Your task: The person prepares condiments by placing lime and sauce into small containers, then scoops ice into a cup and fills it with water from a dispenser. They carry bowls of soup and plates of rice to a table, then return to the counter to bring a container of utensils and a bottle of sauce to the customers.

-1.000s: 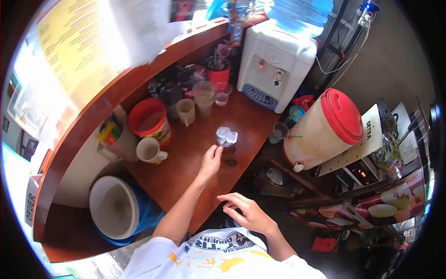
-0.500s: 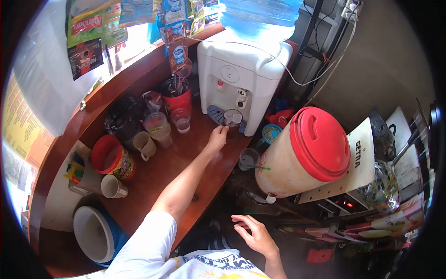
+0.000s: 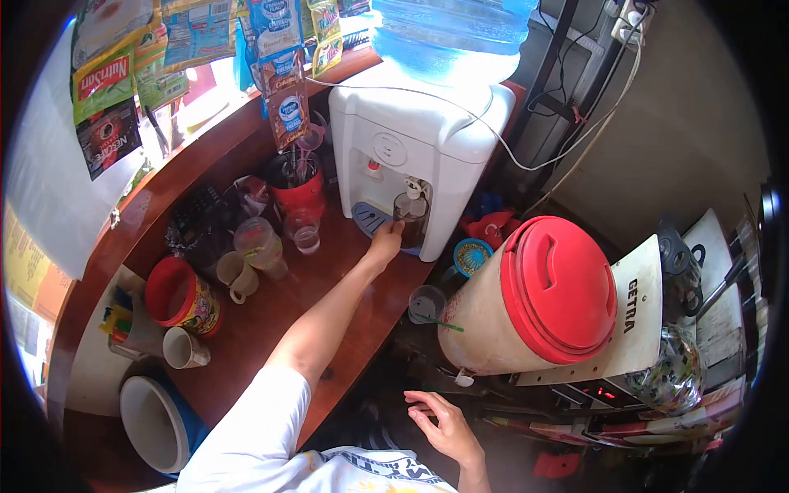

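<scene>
My left hand (image 3: 385, 246) is closed round a clear glass (image 3: 410, 210) near its base, with the arm stretched out over the wooden counter. The glass stands upright beneath the right-hand tap (image 3: 414, 187) of a white water dispenser (image 3: 423, 123), its rim close under the spout. Part of the glass is hidden by my fingers. Low in front of my body, my right hand (image 3: 446, 429) hovers with fingers loosely apart and nothing in them.
A big jug with a red lid (image 3: 567, 287) stands right of the counter (image 3: 271, 329), behind a clear cup with a green straw (image 3: 426, 305). Left on the counter are mugs (image 3: 186, 348), plastic cups (image 3: 256, 241) and a red tub (image 3: 177, 296). Sachets (image 3: 283, 82) hang above.
My left hand has brought the glass up under the dispenser's right tap, from lower in front of it. The view has shifted slightly; my right hand stays much the same.
</scene>
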{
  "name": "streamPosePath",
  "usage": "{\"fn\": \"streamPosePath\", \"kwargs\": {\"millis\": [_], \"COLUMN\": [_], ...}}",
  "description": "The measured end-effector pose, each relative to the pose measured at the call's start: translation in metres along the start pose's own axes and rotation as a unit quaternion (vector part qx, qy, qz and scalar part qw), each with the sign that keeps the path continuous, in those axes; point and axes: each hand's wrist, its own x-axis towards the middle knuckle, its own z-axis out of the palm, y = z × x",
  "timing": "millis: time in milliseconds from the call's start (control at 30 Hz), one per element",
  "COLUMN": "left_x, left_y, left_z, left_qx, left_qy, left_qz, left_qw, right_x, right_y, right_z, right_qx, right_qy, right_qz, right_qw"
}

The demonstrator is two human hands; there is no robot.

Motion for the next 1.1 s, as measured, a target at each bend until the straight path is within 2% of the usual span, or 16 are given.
{"fn": "streamPosePath", "kwargs": {"millis": [367,567,867,1100], "left_x": [-0.003,-0.003,-0.005,-0.008], "left_y": [0.010,0.009,0.009,0.002], "left_z": [0.005,0.001,0.001,0.000], "left_qx": [-0.018,0.003,0.006,0.007], "left_qy": [0.031,0.008,0.016,0.016], "left_qz": [-0.010,0.009,-0.001,0.022], "left_qw": [0.999,1.000,1.000,1.000], "right_x": [0.016,0.016,0.013,0.005], "right_y": [-0.004,-0.006,-0.010,-0.009], "right_z": [0.002,0.004,0.007,0.009], "right_qx": [-0.001,-0.003,-0.007,-0.005], "right_qy": [-0.016,-0.020,-0.023,-0.023], "right_qz": [-0.020,-0.010,-0.012,-0.007], "right_qw": [1.000,1.000,1.000,1.000]}}
